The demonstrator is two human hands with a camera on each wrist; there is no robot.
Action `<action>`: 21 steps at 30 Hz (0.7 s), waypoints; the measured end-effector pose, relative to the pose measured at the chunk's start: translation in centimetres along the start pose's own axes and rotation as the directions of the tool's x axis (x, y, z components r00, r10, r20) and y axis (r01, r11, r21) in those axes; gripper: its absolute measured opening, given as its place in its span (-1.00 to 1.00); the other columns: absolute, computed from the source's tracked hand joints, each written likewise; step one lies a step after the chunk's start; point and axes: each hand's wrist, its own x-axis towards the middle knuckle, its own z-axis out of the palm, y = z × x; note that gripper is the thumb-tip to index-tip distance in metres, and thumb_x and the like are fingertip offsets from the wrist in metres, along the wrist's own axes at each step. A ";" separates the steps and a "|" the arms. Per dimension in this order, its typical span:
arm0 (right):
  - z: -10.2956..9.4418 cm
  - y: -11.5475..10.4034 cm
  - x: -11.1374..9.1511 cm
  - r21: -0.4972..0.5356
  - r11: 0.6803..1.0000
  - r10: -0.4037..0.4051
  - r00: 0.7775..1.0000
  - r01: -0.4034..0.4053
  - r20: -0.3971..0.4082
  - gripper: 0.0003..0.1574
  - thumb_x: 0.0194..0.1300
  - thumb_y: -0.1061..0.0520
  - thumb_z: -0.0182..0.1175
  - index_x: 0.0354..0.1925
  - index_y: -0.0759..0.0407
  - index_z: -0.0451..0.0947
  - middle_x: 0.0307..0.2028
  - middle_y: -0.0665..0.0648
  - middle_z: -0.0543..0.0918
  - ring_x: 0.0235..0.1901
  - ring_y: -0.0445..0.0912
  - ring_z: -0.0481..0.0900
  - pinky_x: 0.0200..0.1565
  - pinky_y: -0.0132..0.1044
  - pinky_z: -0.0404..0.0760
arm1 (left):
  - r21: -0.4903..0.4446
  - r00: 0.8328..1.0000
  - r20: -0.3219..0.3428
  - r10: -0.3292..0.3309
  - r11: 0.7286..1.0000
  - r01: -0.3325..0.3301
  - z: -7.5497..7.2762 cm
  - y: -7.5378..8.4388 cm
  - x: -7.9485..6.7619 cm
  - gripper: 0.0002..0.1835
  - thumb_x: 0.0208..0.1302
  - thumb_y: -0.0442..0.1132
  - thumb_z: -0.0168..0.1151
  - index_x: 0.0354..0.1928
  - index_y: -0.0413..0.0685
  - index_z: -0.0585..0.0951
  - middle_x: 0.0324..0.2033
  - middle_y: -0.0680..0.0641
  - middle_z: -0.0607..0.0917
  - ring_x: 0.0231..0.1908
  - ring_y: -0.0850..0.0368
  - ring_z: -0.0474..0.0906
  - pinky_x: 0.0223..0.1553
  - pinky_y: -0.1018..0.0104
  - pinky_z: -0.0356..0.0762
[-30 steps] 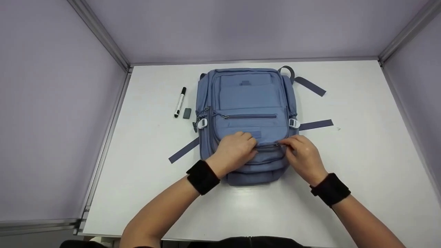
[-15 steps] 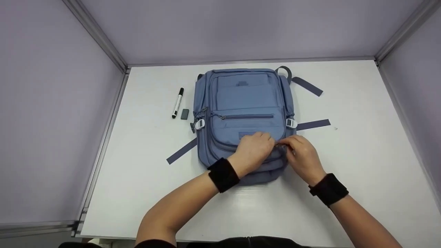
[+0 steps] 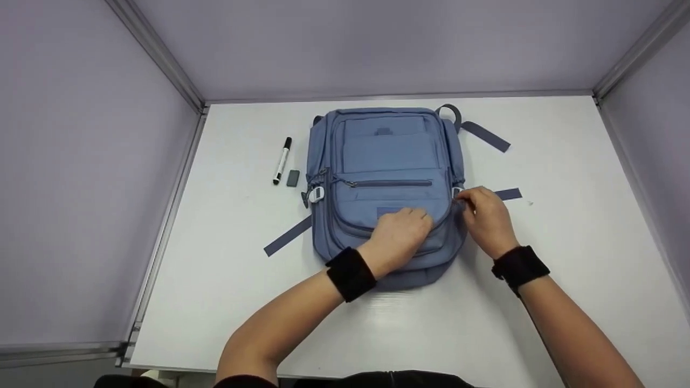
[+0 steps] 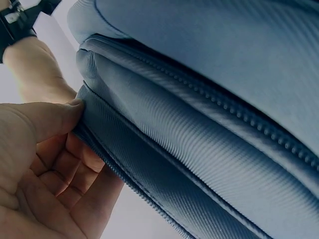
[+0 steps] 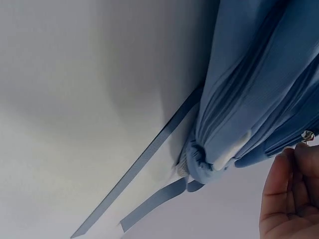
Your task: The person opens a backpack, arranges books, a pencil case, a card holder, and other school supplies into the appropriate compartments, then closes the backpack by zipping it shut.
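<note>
A blue backpack [image 3: 388, 151] lies front up on the white table. My left hand [image 3: 401, 237] grips the lower part of its front pocket; in the left wrist view, thumb and fingers pinch a fabric edge [image 4: 134, 154] bordered by zipper teeth [image 4: 142, 196]. Over at the bag's right side, by the white buckle [image 3: 457, 191], is my right hand [image 3: 488, 221]. Its thumb and forefinger pinch a small metal zipper pull [image 5: 307, 135], seen in the right wrist view. Most of the pocket's zipper line is hidden behind my left hand in the head view.
Left of the bag lie a black-and-white marker [image 3: 282, 160] and a small dark grey block [image 3: 292, 178]. Loose straps stick out at both sides, such as the left strap [image 3: 288, 236] and upper right strap [image 3: 486, 136]. Panels wall the table [image 3: 226, 302] on three sides.
My left hand has shifted right along the pocket's lower edge, then stayed. My right hand, pinching the zipper pull, has moved up and right around the pocket's corner toward the buckle.
</note>
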 end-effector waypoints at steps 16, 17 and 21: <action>1.7 3.3 5.4 -0.043 0.996 0.086 0.996 -0.084 0.032 -0.78 0.28 0.48 0.18 -0.10 0.43 0.64 -0.18 0.38 0.67 -0.12 0.28 0.60 0.02 0.08 0.50 | -0.029 1.000 0.017 0.019 0.999 -0.018 0.5 -0.2 0.0 -0.92 0.50 -0.24 0.17 -0.14 0.06 0.64 -0.26 0.09 0.64 -0.31 0.16 0.60 -0.51 0.30 0.60; 1.8 3.3 5.4 -0.036 0.995 0.093 0.995 -0.092 0.035 -0.77 0.28 0.48 0.18 -0.10 0.43 0.64 -0.18 0.38 0.67 -0.13 0.27 0.60 0.00 0.09 0.50 | -0.047 1.000 0.002 0.015 0.999 -0.015 0.6 -0.3 -0.1 -0.92 0.50 -0.23 0.17 -0.16 0.06 0.64 -0.27 0.09 0.64 -0.32 0.16 0.60 -0.51 0.30 0.60; 1.9 3.3 5.2 0.007 0.990 0.141 0.989 -0.141 0.052 -0.75 0.30 0.47 0.18 -0.07 0.41 0.66 -0.17 0.35 0.68 -0.19 0.20 0.61 -0.10 0.02 0.52 | -0.168 1.000 -0.005 -0.009 0.986 0.008 0.7 -1.0 -0.4 -0.90 0.49 -0.18 0.21 -0.18 0.06 0.69 -0.28 0.09 0.67 -0.30 0.15 0.62 -0.40 0.31 0.61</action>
